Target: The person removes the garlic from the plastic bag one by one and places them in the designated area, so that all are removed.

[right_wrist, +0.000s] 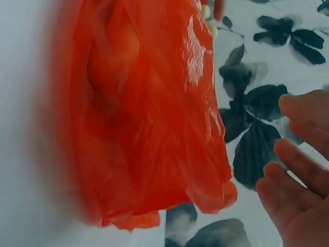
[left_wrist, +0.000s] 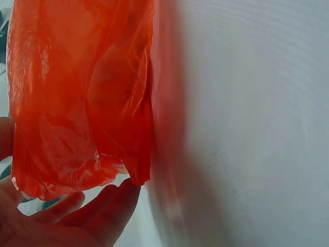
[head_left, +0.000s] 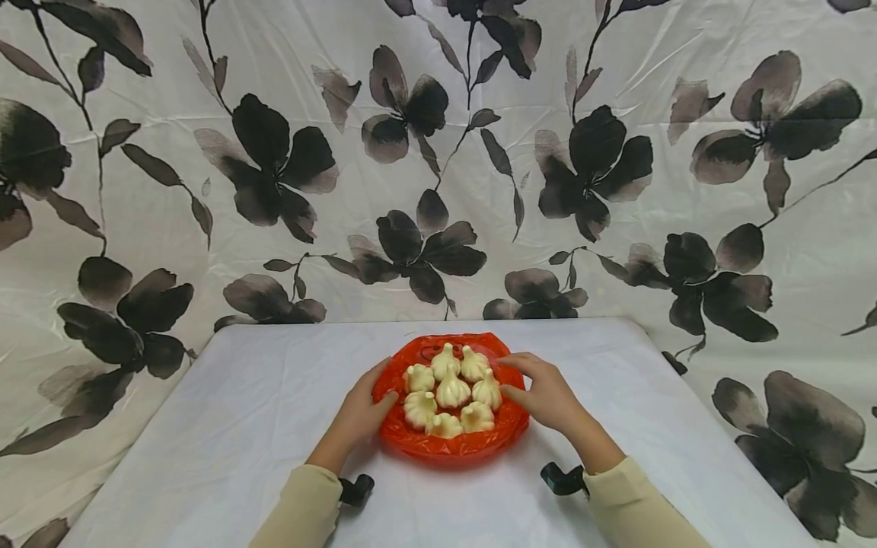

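Note:
A red plastic bag sits on the white cloth as a thick round bundle, with several pale garlic bulbs on top in a rough ring around a central one. At its left side is my left hand. In the left wrist view its fingers reach under the bag's crinkled end, fingertips right at the lower edge, while the thumb is by the upper side. My right hand is on the other side. The right wrist view shows its fingers loosely spread, with a gap between them and the plastic.
A table under a white cloth carries the bag near its far edge. Behind it hangs a pale curtain printed with dark flowers. Dark wrist-worn devices show below both hands, by the cream sleeves.

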A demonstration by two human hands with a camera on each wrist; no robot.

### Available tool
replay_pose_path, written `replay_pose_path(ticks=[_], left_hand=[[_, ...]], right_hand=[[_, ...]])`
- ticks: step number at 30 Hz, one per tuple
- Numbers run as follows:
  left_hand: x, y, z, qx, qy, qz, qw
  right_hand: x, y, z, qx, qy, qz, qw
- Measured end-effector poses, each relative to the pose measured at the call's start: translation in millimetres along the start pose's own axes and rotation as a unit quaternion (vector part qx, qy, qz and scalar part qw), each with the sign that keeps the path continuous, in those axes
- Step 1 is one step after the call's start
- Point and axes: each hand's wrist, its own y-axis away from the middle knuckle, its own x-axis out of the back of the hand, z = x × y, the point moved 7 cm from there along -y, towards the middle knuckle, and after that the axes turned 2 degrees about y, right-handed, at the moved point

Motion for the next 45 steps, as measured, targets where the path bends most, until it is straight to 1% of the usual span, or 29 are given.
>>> replay_pose_path(ticks=[3, 7, 10, 15, 19, 22, 29, 35, 40, 45], left_hand=[[-1.9, -0.6, -0.4, 0.001, -0.002, -0.003, 1.0], [-3.4, -1.6, -3.1, -0.003, -0.017, 0.001, 0.9998], [-4.3, -2.6, -4.7, -0.007, -0.022, 0.005, 0.9997], [-5.4, -2.7, -5.0, -0.003, -0.021, 0.006, 0.9998], [-5.8, -1.8, -4.6, 0.002, -0.024, 0.008, 0.9997], [-6.0, -1.3, -3.9, 0.004, -0.023, 0.008, 0.9997], [-5.0, 0.2, -2.4, -0.002, -0.02, 0.009, 0.9997], [-5.3, -1.4, -3.4, 0.004, -0.022, 0.009, 0.9997], [-5.3, -1.4, -1.9, -0.001, -0.019, 0.008, 0.9998], [-6.4, -1.3, -4.0, 0.002, -0.023, 0.005, 0.9997]], right_hand=[[-5, -1, -6, 0.009, -0.001, -0.014, 1.0], [-13, -2, -10, 0.012, -0.004, -0.042, 0.999], [-18, -2, -15, 0.029, 0.003, -0.062, 0.998], [-29, 0, -22, 0.063, 0.005, -0.099, 0.993], [-39, 2, -24, 0.07, -0.002, -0.133, 0.989], [-45, 3, -26, 0.073, 0.004, -0.146, 0.987], [-51, 5, -34, 0.098, 0.015, -0.142, 0.985], [-54, 5, -35, 0.098, 0.034, -0.137, 0.985], [-54, 6, -36, 0.104, 0.051, -0.129, 0.985], [-57, 6, -34, 0.108, 0.078, -0.122, 0.984]])
